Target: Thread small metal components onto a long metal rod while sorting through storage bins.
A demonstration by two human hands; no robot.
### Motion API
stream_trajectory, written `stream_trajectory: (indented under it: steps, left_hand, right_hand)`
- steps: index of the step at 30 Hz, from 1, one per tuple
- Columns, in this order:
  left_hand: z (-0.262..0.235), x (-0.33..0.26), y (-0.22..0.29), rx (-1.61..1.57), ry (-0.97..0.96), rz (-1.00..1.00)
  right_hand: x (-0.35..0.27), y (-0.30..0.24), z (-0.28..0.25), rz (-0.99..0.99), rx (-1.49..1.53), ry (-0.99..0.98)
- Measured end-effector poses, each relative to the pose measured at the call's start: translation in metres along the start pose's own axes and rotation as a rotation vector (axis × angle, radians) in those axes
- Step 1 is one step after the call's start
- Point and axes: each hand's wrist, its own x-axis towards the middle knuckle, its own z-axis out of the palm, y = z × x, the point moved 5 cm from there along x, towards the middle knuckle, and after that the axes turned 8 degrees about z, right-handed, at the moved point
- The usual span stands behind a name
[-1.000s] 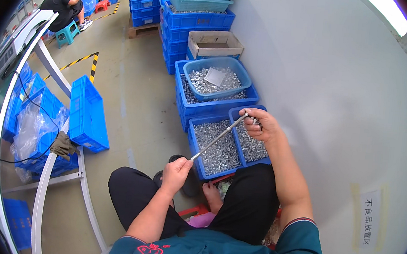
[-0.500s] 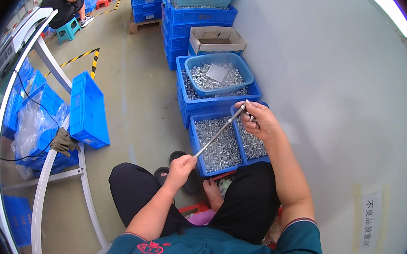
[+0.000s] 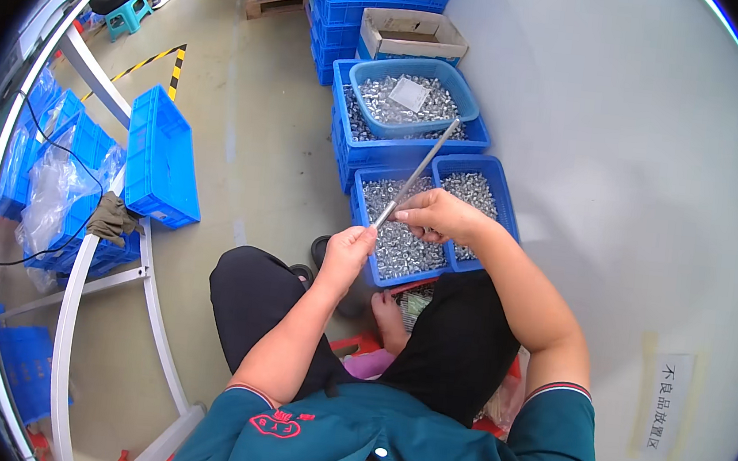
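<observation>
A: Where is the metal rod [image 3: 420, 171], and how does its long axis run?

B: Its near end is in the left hand [image 3: 347, 257], whose fingers are clenched around it. From there the axis slants away from the person and rightward, above the left blue bin [image 3: 360, 205] of small silvery metal parts [image 3: 406, 256]. In this view the far tip overlaps the light-blue basket [image 3: 410, 131].

A: And the right hand [image 3: 434, 215]?

B: It lies just right of the lower shaft, near the left hand, thumb and forefinger drawn together. Whether these fingertips pinch the rod or merely pass beside it cannot be told from this angle. The upper shaft is free of both hands.

A: What surrounds them?

B: The right blue bin [image 3: 508, 208], likewise filled, adjoins the first. Farther out, the basket rests in a larger blue crate [image 3: 378, 155]; a grey wall [image 3: 615, 165] bounds the right side, and the right knee [image 3: 468, 307] stands close to the bins' near rims. Nothing visible separates the right fingertips from the shaft.
</observation>
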Motion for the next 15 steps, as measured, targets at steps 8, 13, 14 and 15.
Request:
stream_trajectory:
  steps: [8, 13, 14, 15]
  left_hand:
    - [-0.015, -0.007, -0.008, 0.083, 0.057, -0.061]
    - [-0.021, -0.013, -0.010, 0.175, 0.037, -0.008]
    - [-0.022, -0.015, -0.009, 0.183, 0.030, 0.000]
    - [-0.024, -0.016, -0.008, 0.182, 0.029, 0.008]
  right_hand:
    - [0.007, 0.017, -0.055, 0.029, 0.867, -0.094]
    - [0.003, 0.013, -0.069, -0.125, 0.955, -0.154]
    - [0.002, 0.012, -0.069, -0.170, 0.958, -0.168]
    - [0.001, 0.011, -0.070, -0.215, 0.960, -0.182]
